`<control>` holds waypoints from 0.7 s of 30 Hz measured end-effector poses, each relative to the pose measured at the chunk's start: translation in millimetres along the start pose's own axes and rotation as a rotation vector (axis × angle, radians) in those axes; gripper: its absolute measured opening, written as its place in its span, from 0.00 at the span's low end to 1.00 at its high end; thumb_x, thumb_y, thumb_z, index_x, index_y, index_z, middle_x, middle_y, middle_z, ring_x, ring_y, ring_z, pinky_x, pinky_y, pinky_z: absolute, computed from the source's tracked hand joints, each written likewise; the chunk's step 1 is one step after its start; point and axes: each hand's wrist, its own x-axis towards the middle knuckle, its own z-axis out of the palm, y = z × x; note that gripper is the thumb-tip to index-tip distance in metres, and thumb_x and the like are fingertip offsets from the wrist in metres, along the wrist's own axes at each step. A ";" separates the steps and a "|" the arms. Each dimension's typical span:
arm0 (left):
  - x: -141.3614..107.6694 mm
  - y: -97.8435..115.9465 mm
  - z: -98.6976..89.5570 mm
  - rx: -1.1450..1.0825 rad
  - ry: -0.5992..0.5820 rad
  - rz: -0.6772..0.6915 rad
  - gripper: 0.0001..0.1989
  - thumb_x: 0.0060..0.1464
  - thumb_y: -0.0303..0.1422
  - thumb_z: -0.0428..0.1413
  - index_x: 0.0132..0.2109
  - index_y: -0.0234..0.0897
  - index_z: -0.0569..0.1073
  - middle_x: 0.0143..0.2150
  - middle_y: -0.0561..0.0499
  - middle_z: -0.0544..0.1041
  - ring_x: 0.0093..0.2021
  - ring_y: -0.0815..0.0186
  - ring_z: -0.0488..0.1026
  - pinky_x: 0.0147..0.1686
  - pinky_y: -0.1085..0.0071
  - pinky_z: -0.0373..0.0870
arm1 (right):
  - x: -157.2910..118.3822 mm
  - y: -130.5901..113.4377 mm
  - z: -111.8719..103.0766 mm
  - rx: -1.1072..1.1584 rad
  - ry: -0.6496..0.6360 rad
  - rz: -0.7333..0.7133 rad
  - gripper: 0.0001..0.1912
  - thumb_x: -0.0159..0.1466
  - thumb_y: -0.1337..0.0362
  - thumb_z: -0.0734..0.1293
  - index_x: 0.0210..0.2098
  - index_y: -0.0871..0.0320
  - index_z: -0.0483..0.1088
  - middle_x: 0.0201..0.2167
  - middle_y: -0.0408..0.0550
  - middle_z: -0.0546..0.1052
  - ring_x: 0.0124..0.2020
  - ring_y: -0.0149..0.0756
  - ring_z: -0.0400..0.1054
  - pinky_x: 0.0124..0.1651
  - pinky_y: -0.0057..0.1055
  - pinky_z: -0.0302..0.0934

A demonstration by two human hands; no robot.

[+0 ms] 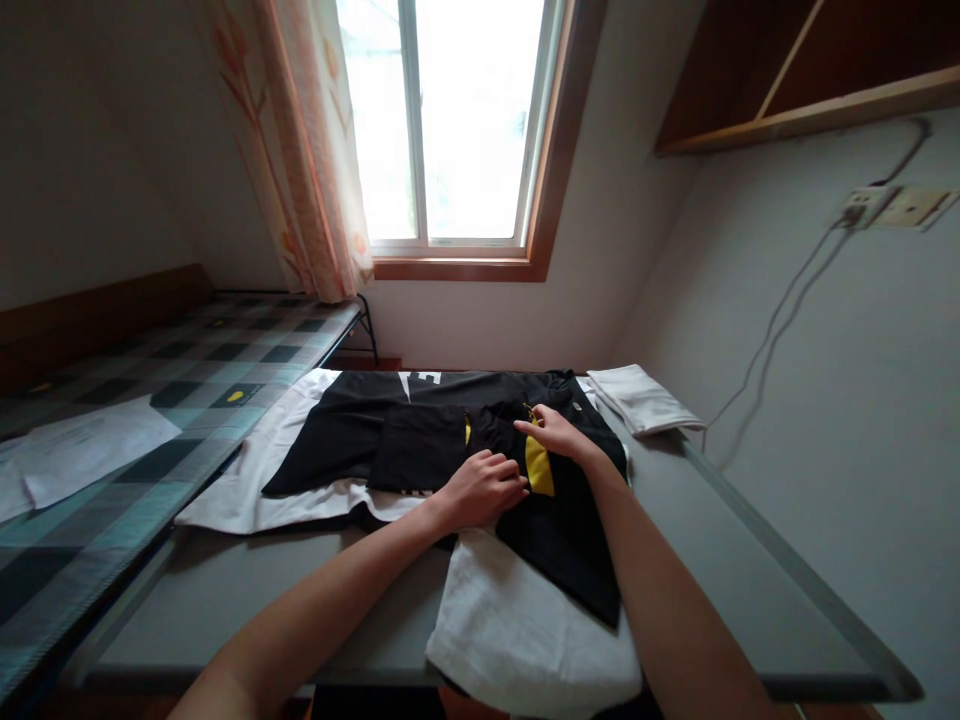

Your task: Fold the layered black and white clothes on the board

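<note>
One black cloth (420, 445) with two yellow patches (538, 468), one narrow and one wide, lay on top of a black shirt (322, 440) near the middle of the table (705, 550). Two hands touched it. The left hand (484, 490) rested at its near side, fingers together and curled; whether they gripped could not be told. The right hand (551, 432) was at the far end of the wide patch, thumb and forefinger at the cloth; whether they had met on it could not be told.

White cloth (247, 490) showed under the black shirt at the left, and one white piece (525, 625) hung over the table's near edge. One folded white cloth (641, 398) lay at the far right. To the left stood one bed (172, 345) with papers (101, 450) on it. Beyond were one curtain (307, 150) and one window (472, 120); on the right wall, one plugged-in cord (780, 310) below one shelf (810, 115).
</note>
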 end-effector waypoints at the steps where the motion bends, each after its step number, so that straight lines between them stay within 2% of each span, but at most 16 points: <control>1: -0.1 1.5 -0.1 -0.001 0.008 -0.007 0.16 0.69 0.39 0.46 0.44 0.37 0.76 0.37 0.49 0.76 0.36 0.66 0.71 0.35 0.66 0.61 | -2.1 0.2 -2.8 0.030 -0.043 -0.019 0.15 0.57 0.55 0.71 0.32 0.57 0.64 0.26 0.40 0.70 0.27 0.31 0.64 0.29 0.26 0.58; 4: 0.8 3.8 -4.6 -0.023 0.022 -0.028 0.17 0.68 0.41 0.46 0.45 0.36 0.76 0.38 0.47 0.77 0.38 0.65 0.73 0.37 0.67 0.64 | -6.6 -0.5 -11.2 0.102 -0.099 -0.012 0.14 0.54 0.63 0.71 0.37 0.57 0.64 0.28 0.39 0.71 0.28 0.31 0.66 0.29 0.25 0.60; 6: 3.0 1.5 -11.7 -0.080 0.039 -0.044 0.18 0.68 0.41 0.46 0.47 0.36 0.76 0.40 0.47 0.78 0.39 0.65 0.74 0.38 0.67 0.66 | -6.5 -0.1 -17.5 0.174 -0.073 0.028 0.15 0.55 0.65 0.69 0.41 0.57 0.65 0.28 0.40 0.72 0.28 0.32 0.67 0.29 0.25 0.62; 10: 8.5 -14.9 -27.4 -0.278 0.088 -0.166 0.18 0.68 0.39 0.46 0.51 0.37 0.76 0.45 0.46 0.78 0.44 0.65 0.75 0.45 0.68 0.70 | 0.4 15.4 -33.5 0.308 0.139 0.086 0.16 0.58 0.63 0.67 0.46 0.58 0.68 0.29 0.45 0.76 0.29 0.35 0.71 0.30 0.28 0.65; 13: 6.5 -30.1 -27.9 -0.286 0.068 -0.309 0.17 0.67 0.39 0.48 0.55 0.40 0.75 0.52 0.44 0.77 0.51 0.62 0.74 0.51 0.63 0.69 | 5.2 39.9 -43.7 0.295 0.315 0.165 0.14 0.55 0.63 0.69 0.41 0.60 0.72 0.28 0.47 0.78 0.29 0.37 0.73 0.32 0.31 0.67; 15: 1.0 -36.5 -21.5 -0.225 0.018 -0.371 0.19 0.66 0.40 0.50 0.60 0.43 0.71 0.58 0.44 0.74 0.58 0.58 0.70 0.57 0.58 0.65 | 5.8 54.6 -47.7 0.268 0.356 0.245 0.09 0.53 0.64 0.70 0.34 0.60 0.74 0.25 0.48 0.78 0.27 0.37 0.73 0.32 0.30 0.67; 17: -5.9 -38.7 -13.2 -0.178 -0.056 -0.376 0.24 0.65 0.43 0.51 0.64 0.45 0.67 0.65 0.44 0.69 0.65 0.55 0.64 0.62 0.53 0.59 | 4.5 62.7 -51.0 0.227 0.329 0.313 0.07 0.54 0.62 0.71 0.27 0.60 0.74 0.22 0.47 0.76 0.25 0.36 0.72 0.29 0.29 0.66; 21: -14.7 -35.0 -4.6 -0.171 -0.174 -0.319 0.28 0.62 0.47 0.53 0.67 0.48 0.65 0.70 0.43 0.61 0.70 0.50 0.54 0.66 0.46 0.48 | -0.6 58.7 -60.0 0.012 0.193 0.355 0.16 0.54 0.54 0.72 0.18 0.58 0.72 0.16 0.46 0.72 0.21 0.36 0.69 0.24 0.28 0.62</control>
